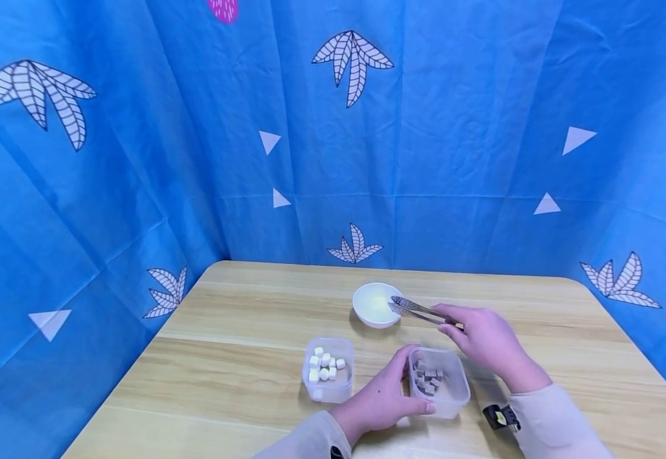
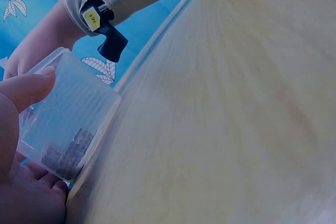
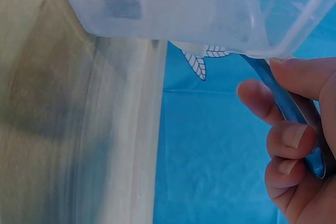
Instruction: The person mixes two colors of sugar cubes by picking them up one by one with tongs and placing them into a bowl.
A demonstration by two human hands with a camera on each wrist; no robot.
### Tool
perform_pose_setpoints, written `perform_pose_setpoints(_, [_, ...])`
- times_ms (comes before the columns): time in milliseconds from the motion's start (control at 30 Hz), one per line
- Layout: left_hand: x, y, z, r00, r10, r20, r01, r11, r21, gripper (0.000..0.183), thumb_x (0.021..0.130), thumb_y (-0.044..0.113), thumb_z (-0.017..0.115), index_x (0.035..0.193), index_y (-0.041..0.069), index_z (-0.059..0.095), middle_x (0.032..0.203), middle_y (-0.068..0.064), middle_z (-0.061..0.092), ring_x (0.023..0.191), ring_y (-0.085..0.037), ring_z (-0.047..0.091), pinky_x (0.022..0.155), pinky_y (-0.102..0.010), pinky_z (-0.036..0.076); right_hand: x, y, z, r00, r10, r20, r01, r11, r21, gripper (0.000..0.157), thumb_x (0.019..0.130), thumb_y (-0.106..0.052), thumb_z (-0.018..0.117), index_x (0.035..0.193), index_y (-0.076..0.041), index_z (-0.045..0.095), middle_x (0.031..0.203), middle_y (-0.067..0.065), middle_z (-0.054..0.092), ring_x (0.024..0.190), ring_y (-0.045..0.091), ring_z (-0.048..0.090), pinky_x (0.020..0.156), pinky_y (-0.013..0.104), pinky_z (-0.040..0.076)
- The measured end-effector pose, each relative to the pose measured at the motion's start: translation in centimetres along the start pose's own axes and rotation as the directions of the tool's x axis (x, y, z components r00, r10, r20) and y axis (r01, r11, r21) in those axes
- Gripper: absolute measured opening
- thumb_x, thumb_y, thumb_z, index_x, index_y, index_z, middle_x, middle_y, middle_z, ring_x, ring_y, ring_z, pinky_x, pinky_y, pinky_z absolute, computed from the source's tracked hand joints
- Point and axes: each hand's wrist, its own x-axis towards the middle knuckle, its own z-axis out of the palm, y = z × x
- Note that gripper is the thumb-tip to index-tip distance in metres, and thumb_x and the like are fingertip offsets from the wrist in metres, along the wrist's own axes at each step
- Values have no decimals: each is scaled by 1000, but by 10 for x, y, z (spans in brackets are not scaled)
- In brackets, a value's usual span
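My right hand (image 1: 484, 338) grips a pair of metal tongs (image 1: 424, 311), whose tips reach over the right rim of a white bowl (image 1: 369, 312). No cube shows between the tips. Fingers curl round the tongs' handle end in the right wrist view. With its thumb on the near side and fingers round the left wall, my left hand (image 1: 384, 395) holds a clear plastic container (image 1: 452, 395) on the table. Several grey-brown cubes (image 1: 427, 377) lie inside, mostly toward its left. They look dark through the wall in the left wrist view.
Left of my left hand stands a second clear container (image 1: 333, 394) with several white cubes (image 1: 325, 361). All of this is on a light wooden table (image 1: 224, 382). A blue patterned curtain (image 1: 453, 159) hangs behind and along the sides. A black strap device (image 1: 501, 417) sits at my right cuff.
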Motion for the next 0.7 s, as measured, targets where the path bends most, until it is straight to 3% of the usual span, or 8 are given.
perform_pose_setpoints(700, [0, 1, -3, 1000, -12, 7, 13, 1000, -21, 100, 80, 40, 85, 158, 24, 26, 147, 11, 47, 133, -7, 44, 117, -46, 28, 4, -3, -1, 998, 35, 46, -36, 999, 38, 36, 93, -23, 75, 128, -19, 70, 79, -12, 63, 56, 5, 45, 58, 33, 42])
